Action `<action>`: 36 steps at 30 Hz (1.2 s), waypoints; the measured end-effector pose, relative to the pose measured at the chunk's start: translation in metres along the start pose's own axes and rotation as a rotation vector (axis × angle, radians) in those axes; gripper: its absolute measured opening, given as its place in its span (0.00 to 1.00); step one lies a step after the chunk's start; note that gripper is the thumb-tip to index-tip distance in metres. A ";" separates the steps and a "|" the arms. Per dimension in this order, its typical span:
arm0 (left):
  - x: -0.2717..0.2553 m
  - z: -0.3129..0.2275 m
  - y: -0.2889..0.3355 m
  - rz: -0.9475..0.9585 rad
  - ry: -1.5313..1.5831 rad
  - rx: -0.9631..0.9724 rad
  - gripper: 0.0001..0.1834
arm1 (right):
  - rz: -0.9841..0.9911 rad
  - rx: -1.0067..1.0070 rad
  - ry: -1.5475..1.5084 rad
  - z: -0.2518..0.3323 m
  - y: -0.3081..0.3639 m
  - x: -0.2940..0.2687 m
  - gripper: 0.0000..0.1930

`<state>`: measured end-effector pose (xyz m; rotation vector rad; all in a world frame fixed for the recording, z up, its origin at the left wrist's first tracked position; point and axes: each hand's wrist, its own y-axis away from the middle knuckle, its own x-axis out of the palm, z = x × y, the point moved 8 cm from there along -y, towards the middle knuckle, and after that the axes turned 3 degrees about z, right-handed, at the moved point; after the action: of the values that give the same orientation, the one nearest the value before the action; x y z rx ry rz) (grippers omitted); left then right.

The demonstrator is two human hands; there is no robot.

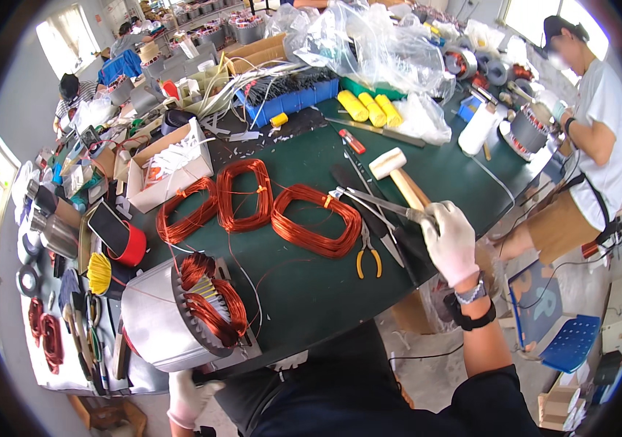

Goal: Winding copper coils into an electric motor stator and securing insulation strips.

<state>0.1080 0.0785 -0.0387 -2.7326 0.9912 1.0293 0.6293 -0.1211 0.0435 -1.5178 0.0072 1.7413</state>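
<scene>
My right hand [448,240], in a white glove, is closed around the end of a long grey metal tool [391,206] above the table's right part. Its exact kind is not clear. Close by lies a mallet [391,166] with a pale head and wooden handle. Yellow-handled pliers [368,256] rest to the left. At the near left, a metal stator [165,320] lies on its side, copper windings [212,302] bulging from its open end. My gloved left hand [187,400] is low beside the stator's underside, thumb apart, fingers partly hidden. Three copper wire coils [316,220] lie behind the stator.
The green table [303,291] also carries a white box of paper strips [169,167], a blue bin [285,98], yellow rolls [371,108] and plastic bags [369,44]. A red phone stand [130,247] is at left. A co-worker [591,124] handles another stator [529,132] at right.
</scene>
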 end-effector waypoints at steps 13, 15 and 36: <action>0.022 -0.041 -0.012 -0.291 -0.464 0.222 0.26 | 0.285 0.164 0.248 -0.052 0.005 0.045 0.20; 0.035 -0.049 -0.020 -0.331 -0.470 0.298 0.26 | 0.186 0.089 0.431 -0.068 0.008 0.040 0.16; -0.170 0.103 0.052 -0.746 -0.583 -0.063 0.33 | 0.211 0.128 0.299 -0.087 -0.014 0.066 0.16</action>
<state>-0.0787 0.1587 -0.0065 -2.2554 -0.1406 1.5156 0.7127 -0.1176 -0.0286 -1.7161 0.4368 1.6215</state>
